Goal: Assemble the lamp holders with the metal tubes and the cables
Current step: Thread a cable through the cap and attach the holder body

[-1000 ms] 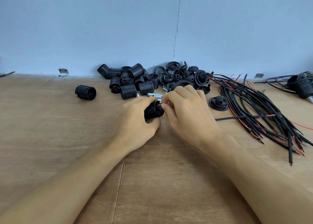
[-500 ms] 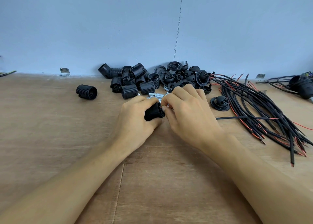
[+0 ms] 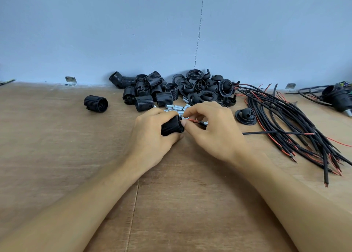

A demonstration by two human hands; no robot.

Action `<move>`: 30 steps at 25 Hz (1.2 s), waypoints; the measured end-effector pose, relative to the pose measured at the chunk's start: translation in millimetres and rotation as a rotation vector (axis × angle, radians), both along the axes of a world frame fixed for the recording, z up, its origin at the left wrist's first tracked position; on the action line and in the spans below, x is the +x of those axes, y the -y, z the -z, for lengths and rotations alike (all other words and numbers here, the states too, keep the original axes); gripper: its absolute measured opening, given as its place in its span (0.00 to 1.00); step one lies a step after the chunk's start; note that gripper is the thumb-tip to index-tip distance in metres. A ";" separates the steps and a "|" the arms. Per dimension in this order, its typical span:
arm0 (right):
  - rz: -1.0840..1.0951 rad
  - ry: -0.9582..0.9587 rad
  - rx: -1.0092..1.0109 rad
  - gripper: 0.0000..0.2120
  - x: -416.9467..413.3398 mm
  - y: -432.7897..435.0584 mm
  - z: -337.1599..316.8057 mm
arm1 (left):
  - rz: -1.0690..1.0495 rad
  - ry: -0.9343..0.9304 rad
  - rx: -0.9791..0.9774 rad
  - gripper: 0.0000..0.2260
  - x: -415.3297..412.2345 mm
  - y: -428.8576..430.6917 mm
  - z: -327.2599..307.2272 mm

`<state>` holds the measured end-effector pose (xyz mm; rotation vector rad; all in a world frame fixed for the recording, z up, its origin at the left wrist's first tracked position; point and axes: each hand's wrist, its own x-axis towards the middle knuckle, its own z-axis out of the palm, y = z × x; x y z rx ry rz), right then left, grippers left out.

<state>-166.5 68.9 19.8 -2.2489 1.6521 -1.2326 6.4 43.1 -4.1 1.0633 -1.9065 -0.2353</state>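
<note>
My left hand grips a black ribbed lamp holder just above the wooden table. My right hand pinches a black cable with a red wire end right at the holder's end. The cable runs off to the right under my palm. Behind my fingers lie several short metal tubes. A pile of black ribbed holders and a pile of black caps and rings sit by the wall.
A bundle of black and red cables fans out at the right. One cap lies beside it, and a lone ribbed holder sits at the left. An assembled holder with cable rests far right. The blue wall bounds the table.
My right fingers have opened a little and drawn back from the holder's end, so the red wire end now shows between them. My left hand keeps its grip, tilted slightly.
</note>
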 end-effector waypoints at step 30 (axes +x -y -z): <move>-0.022 -0.015 -0.106 0.07 -4.2 3.8 10.1 | -0.003 0.072 -0.050 0.12 -1.5 7.2 6.9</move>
